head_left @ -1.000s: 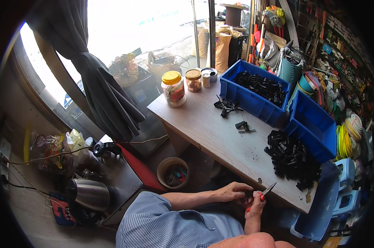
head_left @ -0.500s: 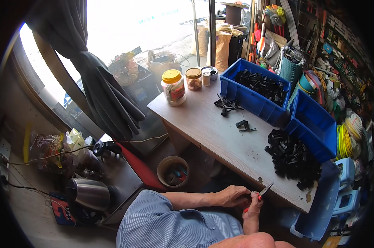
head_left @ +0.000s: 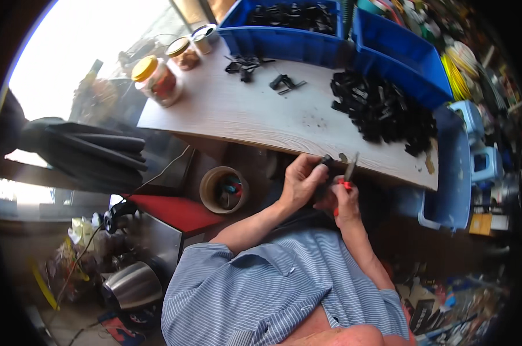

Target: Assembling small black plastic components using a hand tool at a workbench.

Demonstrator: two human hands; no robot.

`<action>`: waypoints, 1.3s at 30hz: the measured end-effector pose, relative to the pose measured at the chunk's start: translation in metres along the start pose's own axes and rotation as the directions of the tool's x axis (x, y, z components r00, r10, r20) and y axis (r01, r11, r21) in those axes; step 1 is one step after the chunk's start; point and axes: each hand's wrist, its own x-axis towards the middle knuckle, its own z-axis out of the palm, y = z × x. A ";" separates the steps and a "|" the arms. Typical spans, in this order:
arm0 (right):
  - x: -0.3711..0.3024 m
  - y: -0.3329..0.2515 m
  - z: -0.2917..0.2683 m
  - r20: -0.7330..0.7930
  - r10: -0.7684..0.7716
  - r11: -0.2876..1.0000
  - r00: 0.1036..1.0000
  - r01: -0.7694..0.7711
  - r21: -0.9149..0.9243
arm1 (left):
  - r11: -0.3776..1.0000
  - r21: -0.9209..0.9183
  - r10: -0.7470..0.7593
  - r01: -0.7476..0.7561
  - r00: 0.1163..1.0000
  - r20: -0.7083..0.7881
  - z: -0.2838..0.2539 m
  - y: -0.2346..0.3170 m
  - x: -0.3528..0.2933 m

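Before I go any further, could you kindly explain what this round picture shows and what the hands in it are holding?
There is no machine here: a person works with two bare hands, and a wide fisheye camera on their head looks down, which is why the picture is round and straight edges bend. The striped shirt at the bottom is the person's own.

The left hand holds a small black part. The right hand holds a slim tool with a red grip, its metal tip pointing up. Both sit at the near edge of a wooden table.

On the table lie a pile of black parts, a few loose black pieces and jars, with blue bins at the back. Below the table stands a round tub.
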 end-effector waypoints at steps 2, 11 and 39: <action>-0.002 0.006 -0.003 -0.019 0.015 1.000 1.000 -0.015 0.014 | 0.999 -0.041 -0.028 0.027 0.999 -0.022 0.003 -0.003 0.005; -0.014 0.009 0.006 -0.014 0.069 0.974 0.998 -0.070 -0.215 | 1.000 -0.030 0.004 -0.004 1.000 0.002 0.015 -0.007 0.007; -0.007 0.022 -0.005 -0.020 0.103 0.959 0.994 -0.105 -0.263 | 0.992 0.111 0.063 -0.062 0.998 -0.003 0.026 -0.014 0.007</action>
